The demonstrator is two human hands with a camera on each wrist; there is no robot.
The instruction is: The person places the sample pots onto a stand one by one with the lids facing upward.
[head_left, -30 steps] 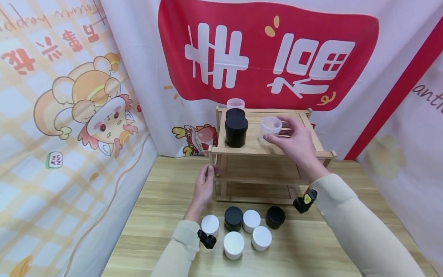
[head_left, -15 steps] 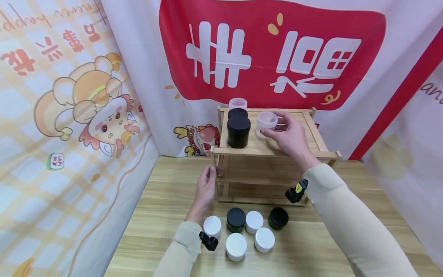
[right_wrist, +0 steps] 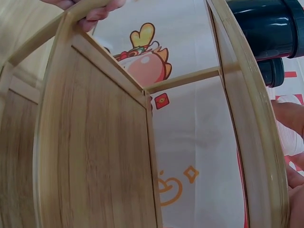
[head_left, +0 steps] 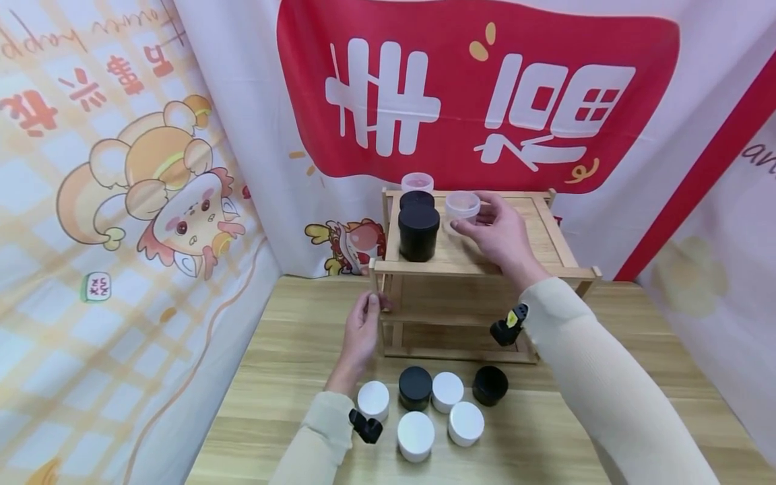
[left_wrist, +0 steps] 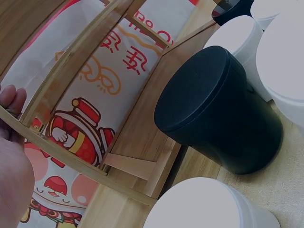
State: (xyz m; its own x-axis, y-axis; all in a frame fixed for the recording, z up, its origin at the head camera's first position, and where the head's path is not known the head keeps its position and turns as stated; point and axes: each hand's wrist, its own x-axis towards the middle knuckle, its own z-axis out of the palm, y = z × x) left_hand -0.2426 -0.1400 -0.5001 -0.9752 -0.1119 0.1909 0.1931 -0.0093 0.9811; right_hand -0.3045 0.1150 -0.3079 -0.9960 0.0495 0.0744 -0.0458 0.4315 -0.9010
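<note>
A small translucent jar [head_left: 463,204] stands in my right hand [head_left: 502,234], pinched between thumb and fingers over the top board of a wooden three-tier rack [head_left: 485,268]. Just left of it on that board is a black lidded jar [head_left: 418,237], with a second black jar [head_left: 415,198] behind. Farther back sits another translucent jar [head_left: 417,182]. My left hand [head_left: 362,331] grips the rack's front left post; in the left wrist view its fingers [left_wrist: 13,99] curl around the wood. The right wrist view shows the held jar [right_wrist: 288,135] partly hidden by my fingers.
In front of the rack, several white jars [head_left: 415,436], a black lidded jar [head_left: 415,388] and another black jar [head_left: 490,385] stand on the wooden table [head_left: 273,377]. Printed cloth walls [head_left: 358,87] enclose the back and sides. The rack's lower boards [head_left: 455,296] lie under the top one.
My right hand has carried the translucent jar leftward over the top board, closer to the black jars. The left hand keeps its grip on the post. The head view has shifted slightly.
</note>
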